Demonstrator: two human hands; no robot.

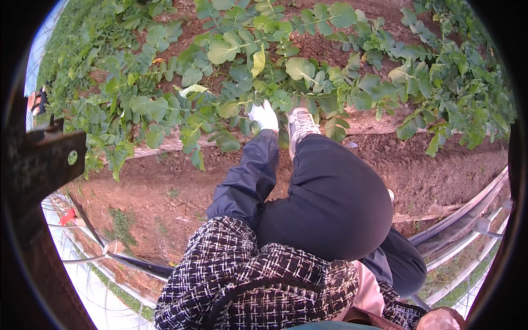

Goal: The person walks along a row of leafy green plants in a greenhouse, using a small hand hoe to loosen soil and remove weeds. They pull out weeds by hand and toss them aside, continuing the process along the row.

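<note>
My left hand (264, 115), in a white glove and a dark sleeve cover, reaches into the row of leafy plants (300, 69) with lobed green leaves. Leaves cover its fingertips, so I cannot tell whether they grip a stem. Just right of the glove is my light-coloured shoe (300, 123), its toe under the leaves. My bent knee (338, 198) in black trousers fills the middle of the view. My right hand is out of view. A yellowing leaf (258, 62) stands among the green ones above the glove.
Bare soil (165, 198) runs along the front of the planted bed. Metal rails (462, 214) curve along the lower right. Dark pipe (140, 266) and a red object (68, 217) are at lower left. A dark metal bracket (53, 152) blocks part of the left side.
</note>
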